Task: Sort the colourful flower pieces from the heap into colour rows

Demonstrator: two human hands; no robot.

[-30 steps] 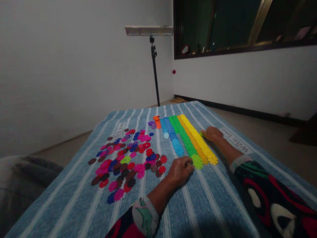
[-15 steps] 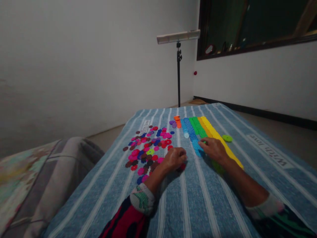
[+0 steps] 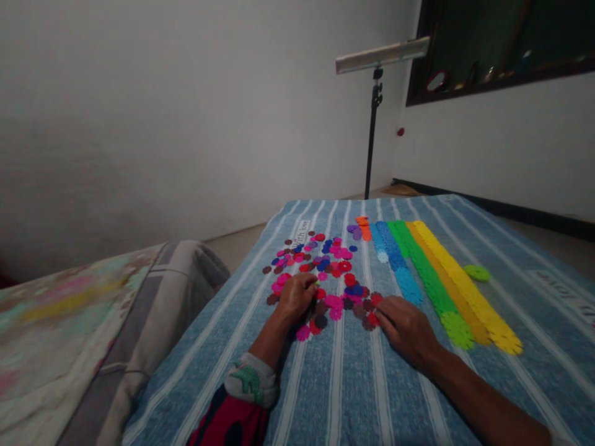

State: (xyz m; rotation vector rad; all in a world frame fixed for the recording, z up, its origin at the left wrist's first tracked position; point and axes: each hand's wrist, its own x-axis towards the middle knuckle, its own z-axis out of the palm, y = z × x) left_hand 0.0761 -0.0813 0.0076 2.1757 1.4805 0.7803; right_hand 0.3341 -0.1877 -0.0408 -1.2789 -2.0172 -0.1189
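Dozens of loose discs (image 3: 334, 303) are seemingly being picked through by left hand (image 3: 295, 297) and right hand (image 3: 408, 325), both grips' hold unclear, single-disc pinching called for.

Blue striped cloth (image 3: 353, 384) bears loose mixed-colour discs (image 3: 333, 301), overlapping disc rows (image 3: 425, 272), lone green disc (image 3: 476, 273) beside yellow row (image 3: 465, 288).

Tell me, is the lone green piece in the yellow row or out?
Out: the green piece lies beside the yellow row, with blue cloth showing between them.
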